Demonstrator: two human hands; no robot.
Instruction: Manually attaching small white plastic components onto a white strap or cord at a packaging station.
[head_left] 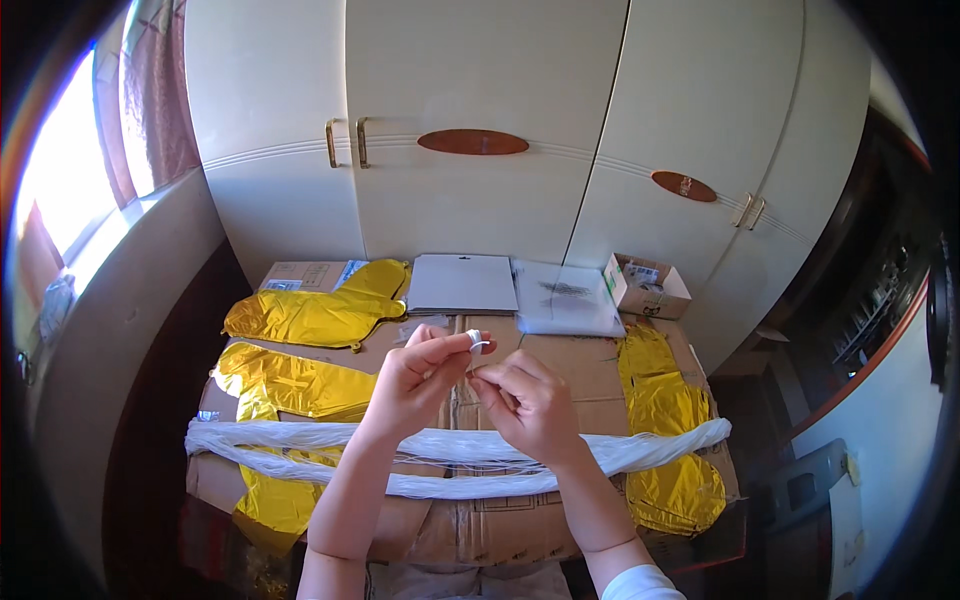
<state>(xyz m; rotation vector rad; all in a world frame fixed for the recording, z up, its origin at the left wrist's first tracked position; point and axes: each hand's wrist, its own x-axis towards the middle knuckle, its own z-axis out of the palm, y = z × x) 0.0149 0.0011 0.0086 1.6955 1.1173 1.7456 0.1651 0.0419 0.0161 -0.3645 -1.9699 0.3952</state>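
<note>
Above the middle of the table, my left hand (418, 375) is closed, with a small white coil of string (476, 341) at its fingertips. Just to the right, my right hand (528, 402) is pinched, its fingertips close under the coil. A thin strand seems to run between the two hands, though it is hard to make out. Beneath both wrists a long loop of white string (440, 487) lies stretched across the table from left to right.
Brown cardboard (430, 530) covers the table. Gold foil balloons lie flat at the left (300, 380), far left (320, 312) and right (665, 400). Along the back are a grey-white stack of sheets (462, 284), a clear plastic packet (570, 315) and a small open box (650, 297), before cream cabinets (480, 60).
</note>
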